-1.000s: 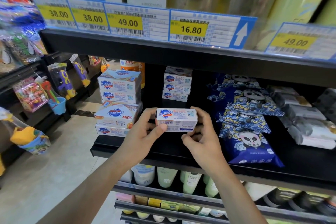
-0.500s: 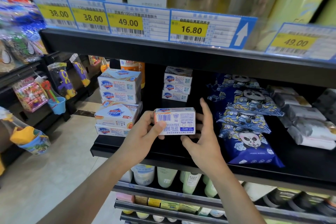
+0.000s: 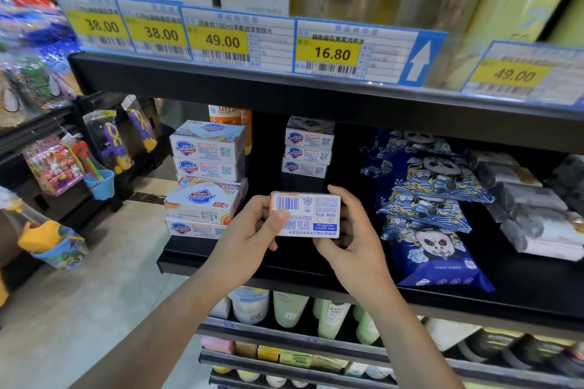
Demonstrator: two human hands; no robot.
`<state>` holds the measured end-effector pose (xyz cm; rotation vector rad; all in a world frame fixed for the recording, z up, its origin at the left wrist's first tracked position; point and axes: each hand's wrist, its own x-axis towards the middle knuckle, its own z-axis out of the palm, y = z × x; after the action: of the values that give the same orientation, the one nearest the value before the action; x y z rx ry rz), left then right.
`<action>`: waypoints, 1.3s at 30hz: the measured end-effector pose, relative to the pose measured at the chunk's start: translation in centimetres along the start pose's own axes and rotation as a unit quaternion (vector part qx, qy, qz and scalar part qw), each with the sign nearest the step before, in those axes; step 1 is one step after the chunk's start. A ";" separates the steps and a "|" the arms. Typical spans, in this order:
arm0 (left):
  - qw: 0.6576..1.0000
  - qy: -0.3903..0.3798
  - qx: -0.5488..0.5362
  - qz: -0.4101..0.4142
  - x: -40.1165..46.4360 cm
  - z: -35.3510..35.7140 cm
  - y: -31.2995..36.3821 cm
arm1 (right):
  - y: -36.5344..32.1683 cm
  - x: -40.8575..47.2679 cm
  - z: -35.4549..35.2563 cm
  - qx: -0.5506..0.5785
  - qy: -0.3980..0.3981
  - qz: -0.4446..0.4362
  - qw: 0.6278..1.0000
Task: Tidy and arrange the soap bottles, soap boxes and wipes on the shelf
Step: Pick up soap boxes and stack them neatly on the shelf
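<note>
Left stack: soap boxes (image 3: 207, 177) piled at the shelf's (image 3: 284, 259) left end.
Left hand (image 3: 249, 237): thumb across the barcode face, fingers curled behind the box's left end.
Held box (image 3: 306, 215): pinched between both hands above the shelf, barcode side up.
Right hand (image 3: 354, 240): fingers spread, cupping its right end.
Wipes (image 3: 433, 221): packs overlapping to the right.

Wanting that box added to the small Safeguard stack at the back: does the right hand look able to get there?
Probably yes: the right hand, holding the soap box, sits just before the stack, with bare shelf between.
</note>
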<state>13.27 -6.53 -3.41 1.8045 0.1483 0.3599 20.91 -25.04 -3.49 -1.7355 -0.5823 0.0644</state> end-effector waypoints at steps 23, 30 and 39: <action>0.999 -0.028 0.023 0.014 0.0 -0.5 0.1 | -0.9 0.0 -0.4 0.096 0.002 0.031 0.995; 1.000 -0.024 0.005 0.009 0.1 -0.7 -0.2 | -0.4 0.2 -0.5 0.122 -0.013 0.033 0.992; 1.000 -0.011 -0.020 0.003 0.1 -0.3 0.1 | -0.7 0.0 -0.6 0.143 -0.029 0.030 0.989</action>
<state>13.25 -6.22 -3.26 1.7697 0.1187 0.3454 20.89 -25.45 -2.68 -1.4741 -0.5358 0.2306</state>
